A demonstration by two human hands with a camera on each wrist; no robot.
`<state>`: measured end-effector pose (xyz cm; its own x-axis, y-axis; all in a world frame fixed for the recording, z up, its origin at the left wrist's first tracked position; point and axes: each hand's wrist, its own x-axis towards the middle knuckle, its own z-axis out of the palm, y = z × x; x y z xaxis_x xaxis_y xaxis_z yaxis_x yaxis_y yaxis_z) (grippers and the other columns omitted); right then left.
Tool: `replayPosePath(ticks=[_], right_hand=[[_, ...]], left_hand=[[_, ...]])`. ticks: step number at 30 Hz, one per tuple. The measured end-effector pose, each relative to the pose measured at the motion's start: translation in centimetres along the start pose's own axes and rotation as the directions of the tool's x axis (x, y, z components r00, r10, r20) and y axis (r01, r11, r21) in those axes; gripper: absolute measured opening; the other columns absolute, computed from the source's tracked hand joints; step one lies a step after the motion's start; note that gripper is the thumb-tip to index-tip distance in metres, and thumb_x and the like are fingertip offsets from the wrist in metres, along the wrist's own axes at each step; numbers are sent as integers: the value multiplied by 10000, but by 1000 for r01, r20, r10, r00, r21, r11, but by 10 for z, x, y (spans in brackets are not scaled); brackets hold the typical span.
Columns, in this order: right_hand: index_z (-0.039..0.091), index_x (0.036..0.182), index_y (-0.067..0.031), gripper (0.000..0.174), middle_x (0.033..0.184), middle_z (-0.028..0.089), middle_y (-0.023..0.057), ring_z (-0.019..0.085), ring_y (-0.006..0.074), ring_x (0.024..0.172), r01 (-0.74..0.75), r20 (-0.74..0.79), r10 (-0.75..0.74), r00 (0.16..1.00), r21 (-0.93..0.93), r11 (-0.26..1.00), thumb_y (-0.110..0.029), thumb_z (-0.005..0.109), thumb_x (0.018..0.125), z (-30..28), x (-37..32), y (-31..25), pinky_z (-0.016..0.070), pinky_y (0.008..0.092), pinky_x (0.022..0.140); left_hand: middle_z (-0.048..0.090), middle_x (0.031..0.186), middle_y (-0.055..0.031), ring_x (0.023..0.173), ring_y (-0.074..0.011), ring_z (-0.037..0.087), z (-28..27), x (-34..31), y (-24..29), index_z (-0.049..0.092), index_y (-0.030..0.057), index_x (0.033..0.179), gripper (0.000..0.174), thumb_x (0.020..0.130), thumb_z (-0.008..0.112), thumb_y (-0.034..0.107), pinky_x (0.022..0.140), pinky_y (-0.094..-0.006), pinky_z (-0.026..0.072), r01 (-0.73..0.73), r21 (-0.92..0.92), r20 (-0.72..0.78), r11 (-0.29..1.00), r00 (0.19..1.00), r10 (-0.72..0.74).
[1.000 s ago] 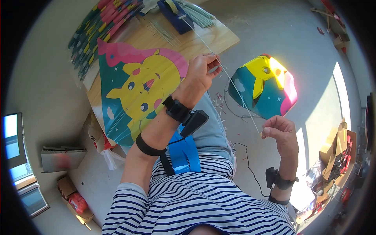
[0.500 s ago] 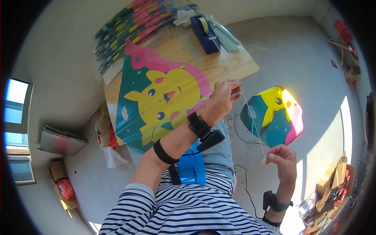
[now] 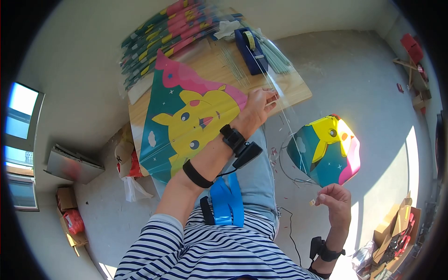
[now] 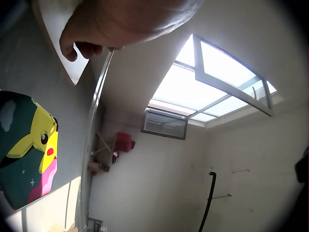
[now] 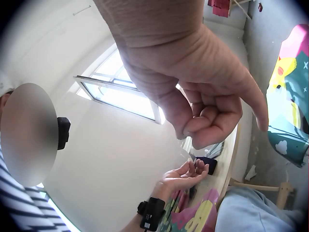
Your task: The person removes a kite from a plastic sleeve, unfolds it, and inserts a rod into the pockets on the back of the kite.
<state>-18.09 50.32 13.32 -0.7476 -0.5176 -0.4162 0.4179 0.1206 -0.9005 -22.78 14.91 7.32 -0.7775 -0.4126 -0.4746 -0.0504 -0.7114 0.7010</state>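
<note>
In the head view, a long clear strip of tape (image 3: 283,105) runs from the blue tape dispenser (image 3: 252,51) down toward my right. My left hand (image 3: 255,109) pinches it partway along, by the table's right corner. The strip shows shiny and narrow below that hand in the left wrist view. Lower right, my right hand (image 3: 337,205) pinches a small pale tape end (image 3: 312,202) between thumb and fingers. On the table, left of my left hand, lies a kite sheet (image 3: 198,112) printed with a yellow cartoon character. A second printed kite sheet (image 3: 326,149) is beyond my right hand.
The wooden table (image 3: 298,88) also carries stacked wrapped kite sheets (image 3: 163,42) and pale thin rods (image 3: 276,56). A cardboard box (image 3: 396,228) stands at lower right. A black cable (image 3: 291,228) trails beside my leg.
The head view has shifted, moving the table right and down. My left hand has moved up the tape toward the dispenser, and the strip shows wider there. My right hand keeps its pinch.
</note>
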Motion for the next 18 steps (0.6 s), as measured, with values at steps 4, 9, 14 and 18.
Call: replayPosePath(ticks=[4,9,14,18], right_hand=[[654,843,20,105,708,664,83,647,159,616,-18,-4,17,1000,-5,1000,-19,709,762,-2,1,0,540,284,630],[651,836,30,99,698,659,89,636,161,605,-22,-16,22,1000,16,1000,-9,706,763,-4,-3,1,543,287,626],[659,813,17,114,681,653,81,637,160,596,-23,-65,21,998,-29,999,-73,710,765,-5,-9,0,527,289,606],[660,811,14,106,689,655,81,634,161,593,-11,-29,10,1000,-49,999,-65,709,759,-7,-4,6,528,291,609]], left_hand=[[632,905,-90,799,-163,553,-31,73,29,578,-1,979,79,903,593,-21,883,-339,476,-166,-32,42,986,985,167],[629,962,-108,740,-147,504,-52,116,56,566,-23,1013,125,894,601,-40,906,-326,476,-194,-66,119,979,972,200],[626,1035,-134,824,-185,574,-43,104,58,568,-10,1045,132,918,599,5,937,-381,471,-226,-50,45,973,973,228],[637,993,-114,863,-202,595,-20,48,56,580,13,1033,106,931,597,36,889,-407,488,-73,-49,-60,996,996,70]])
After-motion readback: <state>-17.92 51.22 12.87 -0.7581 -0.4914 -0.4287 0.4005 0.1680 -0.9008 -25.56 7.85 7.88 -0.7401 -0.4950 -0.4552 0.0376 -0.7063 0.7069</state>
